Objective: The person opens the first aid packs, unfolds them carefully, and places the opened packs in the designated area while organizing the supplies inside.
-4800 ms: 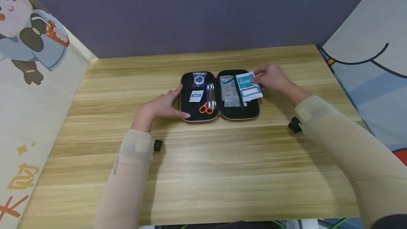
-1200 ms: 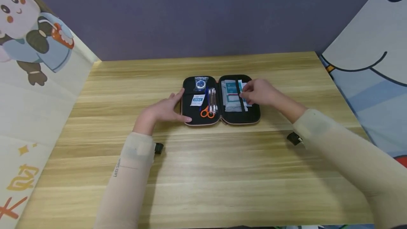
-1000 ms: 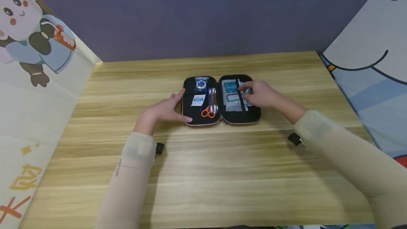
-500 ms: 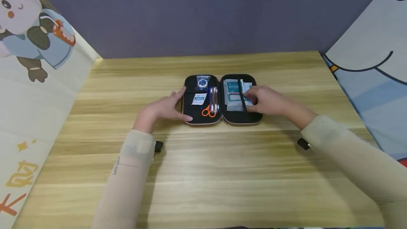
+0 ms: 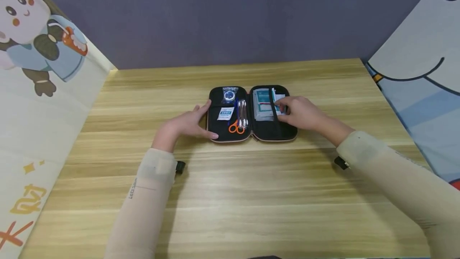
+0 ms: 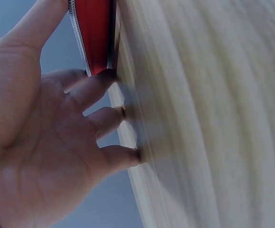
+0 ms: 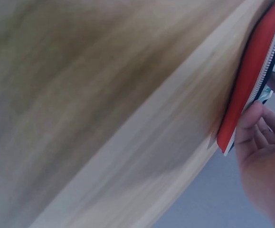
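A black-lined zip case (image 5: pixel 231 137) with a red outside lies open flat on the wooden table. My left hand (image 5: pixel 188 124) rests at its left edge, thumb and fingers spread apart. At the right half, my right hand (image 5: pixel 303 112) has its thumb and forefinger on the right side of the packets, beside the black elastic strap (image 5: pixel 273 109). Green-and-white packets (image 5: pixel 264 103) lie partly beneath that strap. The left half holds orange-handled scissors (image 5: pixel 233 127), cotton swabs (image 5: pixel 242 113), a small white packet (image 5: pixel 225 114) and a bagged tape roll (image 5: pixel 229 95).
The wooden table (image 5: pixel 251 195) spreads out around the case. A dark purple wall (image 5: pixel 230 19) stands behind it. Cartoon-printed panels flank the left and right sides. Each wrist carries a small black camera (image 5: pixel 180 167).
The green-and-white packet, held over the right half earlier, now lies under the strap. In the last half second the packets have slid slightly toward the far edge. My left hand stays put.
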The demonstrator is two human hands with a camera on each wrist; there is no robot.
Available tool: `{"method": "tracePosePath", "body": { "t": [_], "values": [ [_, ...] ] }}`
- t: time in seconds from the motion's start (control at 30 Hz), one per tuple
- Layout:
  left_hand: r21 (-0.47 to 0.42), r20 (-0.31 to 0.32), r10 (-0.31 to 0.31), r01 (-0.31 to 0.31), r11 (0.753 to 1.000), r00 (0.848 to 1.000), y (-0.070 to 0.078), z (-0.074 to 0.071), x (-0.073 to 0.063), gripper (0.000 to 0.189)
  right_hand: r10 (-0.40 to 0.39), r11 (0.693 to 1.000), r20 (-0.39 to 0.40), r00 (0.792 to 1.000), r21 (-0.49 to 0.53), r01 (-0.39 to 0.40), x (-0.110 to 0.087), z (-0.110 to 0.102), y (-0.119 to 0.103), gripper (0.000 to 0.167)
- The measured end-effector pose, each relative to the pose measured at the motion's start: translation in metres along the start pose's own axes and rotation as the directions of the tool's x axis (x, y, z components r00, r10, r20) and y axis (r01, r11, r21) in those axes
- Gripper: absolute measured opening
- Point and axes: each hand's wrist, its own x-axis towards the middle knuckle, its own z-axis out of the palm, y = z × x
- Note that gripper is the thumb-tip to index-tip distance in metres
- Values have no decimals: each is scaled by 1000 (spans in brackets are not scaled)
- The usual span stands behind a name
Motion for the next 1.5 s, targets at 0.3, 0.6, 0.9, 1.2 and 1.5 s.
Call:
{"method": "tracePosePath", "body": {
  "t": [0.3, 0.6, 0.9, 1.2, 1.5],
  "values": [
    [-3, -11, -7, 7, 1000, 1000, -4, 1, 0, 132, -7, 1000, 16, 1000, -14, 7, 4, 2, -2, 43],
    [-22, 2, -15, 15, 1000, 1000, -8, 7, 4, 133, -33, 996, 94, 995, -81, 41, 7, 2, -4, 48],
    [-23, -9, 0, 0, 1000, 1000, -12, 15, 13, 133, -18, 997, 110, 994, -69, 26, 8, 10, 3, 50],
    [-26, -29, -17, 16, 1000, 999, -14, 17, 20, 133, -17, 998, 94, 995, -57, 23, 13, 15, 9, 49],
    [-9, -52, -10, 9, 1000, 999, -13, 16, 26, 131, -18, 998, 81, 997, -65, 23, 18, 13, 13, 49]
  ]
}}
